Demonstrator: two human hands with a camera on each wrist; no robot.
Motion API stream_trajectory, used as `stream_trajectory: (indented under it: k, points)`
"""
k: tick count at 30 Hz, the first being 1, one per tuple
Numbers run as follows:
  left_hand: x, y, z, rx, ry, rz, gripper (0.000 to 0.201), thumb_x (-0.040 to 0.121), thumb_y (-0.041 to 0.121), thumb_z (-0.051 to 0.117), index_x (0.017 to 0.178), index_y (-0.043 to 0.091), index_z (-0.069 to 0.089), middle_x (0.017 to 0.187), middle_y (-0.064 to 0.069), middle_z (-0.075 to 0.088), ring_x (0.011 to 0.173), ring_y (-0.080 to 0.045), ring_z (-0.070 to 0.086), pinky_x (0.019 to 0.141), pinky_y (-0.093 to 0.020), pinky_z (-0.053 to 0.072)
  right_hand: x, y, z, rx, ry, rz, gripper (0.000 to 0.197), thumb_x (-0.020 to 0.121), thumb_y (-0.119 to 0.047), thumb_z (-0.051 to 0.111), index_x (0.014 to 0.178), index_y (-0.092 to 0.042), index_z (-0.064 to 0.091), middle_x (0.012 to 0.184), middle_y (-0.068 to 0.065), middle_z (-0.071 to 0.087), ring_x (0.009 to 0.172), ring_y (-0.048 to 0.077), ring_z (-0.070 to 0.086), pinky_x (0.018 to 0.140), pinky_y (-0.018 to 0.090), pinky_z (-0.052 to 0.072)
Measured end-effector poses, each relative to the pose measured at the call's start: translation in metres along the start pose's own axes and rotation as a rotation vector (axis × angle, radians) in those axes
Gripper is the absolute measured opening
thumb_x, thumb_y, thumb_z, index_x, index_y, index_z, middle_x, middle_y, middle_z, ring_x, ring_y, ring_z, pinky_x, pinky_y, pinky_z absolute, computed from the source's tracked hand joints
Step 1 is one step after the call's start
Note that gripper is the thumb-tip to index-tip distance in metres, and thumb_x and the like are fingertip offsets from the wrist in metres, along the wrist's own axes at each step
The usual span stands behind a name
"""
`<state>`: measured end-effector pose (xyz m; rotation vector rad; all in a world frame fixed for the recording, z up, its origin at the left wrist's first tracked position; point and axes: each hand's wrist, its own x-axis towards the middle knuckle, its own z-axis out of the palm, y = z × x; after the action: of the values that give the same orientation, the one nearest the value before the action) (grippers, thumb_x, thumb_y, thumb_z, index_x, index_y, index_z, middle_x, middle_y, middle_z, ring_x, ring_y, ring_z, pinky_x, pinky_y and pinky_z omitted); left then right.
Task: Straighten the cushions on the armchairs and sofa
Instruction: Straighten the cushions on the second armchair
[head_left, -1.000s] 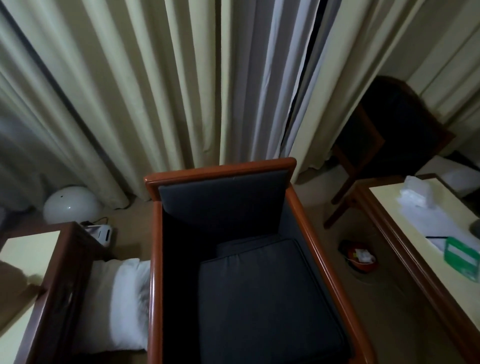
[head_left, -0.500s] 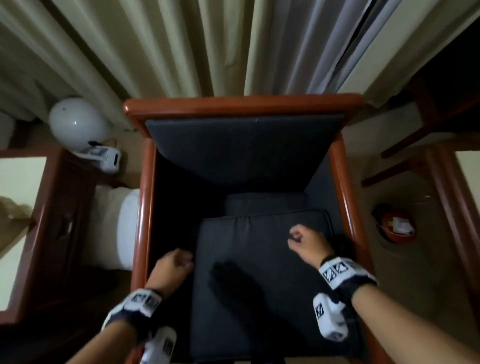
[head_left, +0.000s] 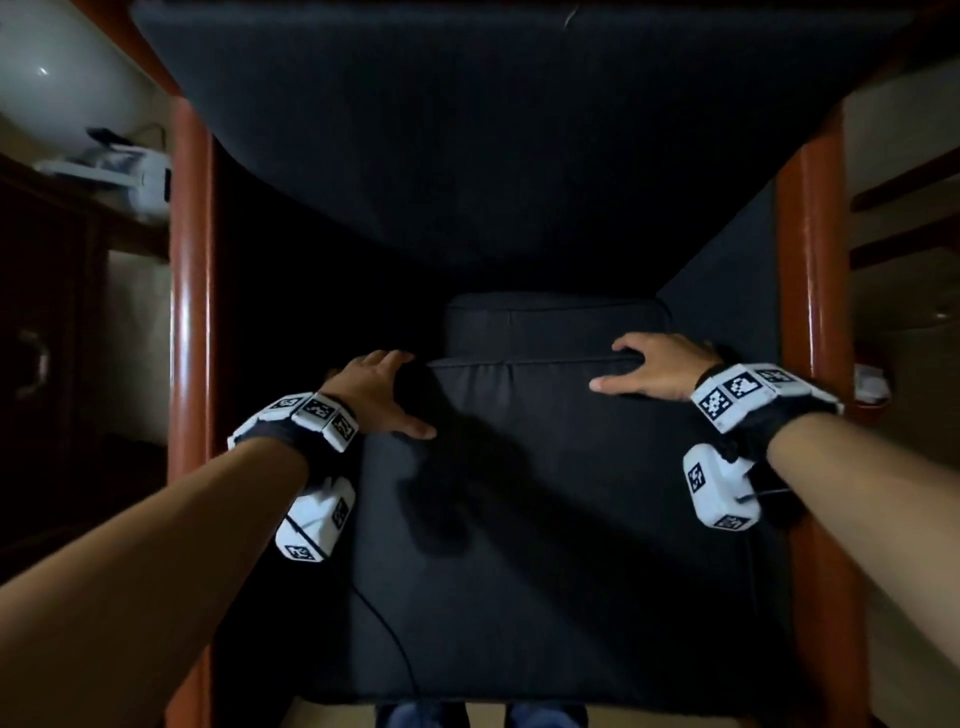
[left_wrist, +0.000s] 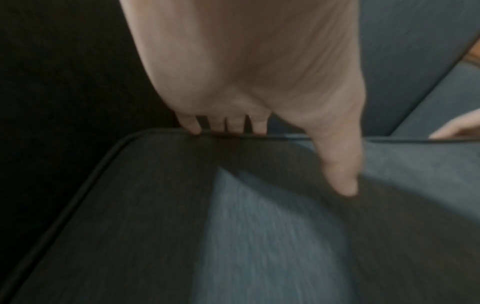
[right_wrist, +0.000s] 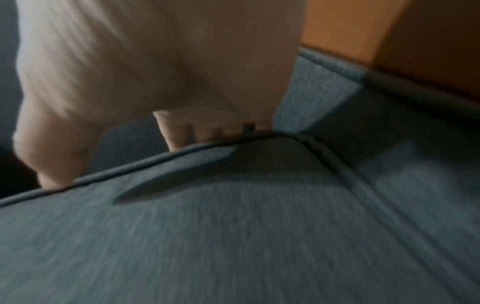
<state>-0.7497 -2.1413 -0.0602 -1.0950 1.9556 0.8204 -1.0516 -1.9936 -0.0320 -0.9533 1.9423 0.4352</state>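
Observation:
A dark seat cushion (head_left: 545, 519) lies in a wooden-framed armchair (head_left: 189, 312), skewed toward the right arm, with a dark gap on its left. My left hand (head_left: 395, 395) grips the cushion's far left corner: the fingers (left_wrist: 235, 125) hook over the rear edge and the thumb lies on top. My right hand (head_left: 649, 369) holds the far right corner the same way, fingers (right_wrist: 179, 137) curled behind the piping. A smaller dark pad (head_left: 556, 327) sits just behind the seat cushion. The back cushion (head_left: 493, 130) leans against the chair back.
A white dome-shaped object (head_left: 52, 67) and a small white device (head_left: 140, 176) are on the floor at upper left, beside a dark wooden cabinet (head_left: 47, 338). A thin cable (head_left: 389, 639) hangs over the seat front. A red object (head_left: 872, 384) lies right of the chair.
The view has closed in over the chair. Both hands came in, reached forward from loose fists above the seat to its rear corners, and took hold of the cushion's back edge.

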Motion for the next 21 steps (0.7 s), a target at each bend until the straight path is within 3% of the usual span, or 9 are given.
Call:
stream_trajectory:
  k: [4,8,14,17,21]
  points:
    - [-0.021,0.008,0.006,0.091,0.094,-0.027,0.114,0.055,0.069,0.078,0.150,0.030,0.028,0.150,-0.003,0.039,0.140,-0.028,0.034,0.109,-0.047,0.031,-0.018,-0.004,0.005,-0.089,0.054,0.007,0.088,0.066,-0.081,0.061,0.138,-0.034,0.042,0.149,-0.005,0.042,0.136,0.025,0.040,0.109,0.049,0.029]
    - [-0.059,0.015,0.009,0.179,0.157,-0.012,0.112,0.056,0.072,0.074,0.149,0.033,0.026,0.141,0.000,0.041,0.134,-0.025,0.036,0.105,-0.043,0.036,-0.053,-0.010,0.013,-0.226,0.038,0.004,0.107,0.057,-0.088,0.059,0.146,-0.033,0.033,0.151,0.002,0.033,0.140,0.025,0.029,0.110,0.053,0.027]
    - [-0.131,0.031,0.017,0.378,0.277,0.039,0.122,0.051,0.077,0.070,0.152,0.024,0.024,0.134,-0.005,0.039,0.124,-0.027,0.039,0.100,-0.039,0.038,-0.118,-0.005,0.016,-0.326,0.078,-0.029,0.125,0.048,-0.092,0.060,0.152,-0.032,0.024,0.144,0.004,0.035,0.135,0.026,0.031,0.107,0.050,0.030]
    - [-0.166,0.037,0.020,0.409,0.337,0.083,0.125,0.038,0.072,0.077,0.144,0.015,0.042,0.121,-0.011,0.050,0.108,-0.032,0.050,0.086,-0.042,0.048,-0.154,-0.007,0.019,-0.368,0.060,-0.030,0.130,0.050,-0.087,0.065,0.154,-0.030,0.015,0.148,0.004,0.030,0.136,0.028,0.029,0.106,0.049,0.035]
    - [-0.214,0.038,0.033,0.387,0.377,0.097,0.129,0.017,0.067,0.084,0.127,0.004,0.059,0.102,-0.018,0.057,0.084,-0.038,0.058,0.064,-0.045,0.054,-0.201,-0.008,0.028,-0.358,0.067,-0.032,0.123,0.052,-0.078,0.074,0.151,-0.023,0.026,0.143,0.007,0.029,0.130,0.029,0.031,0.098,0.045,0.045]
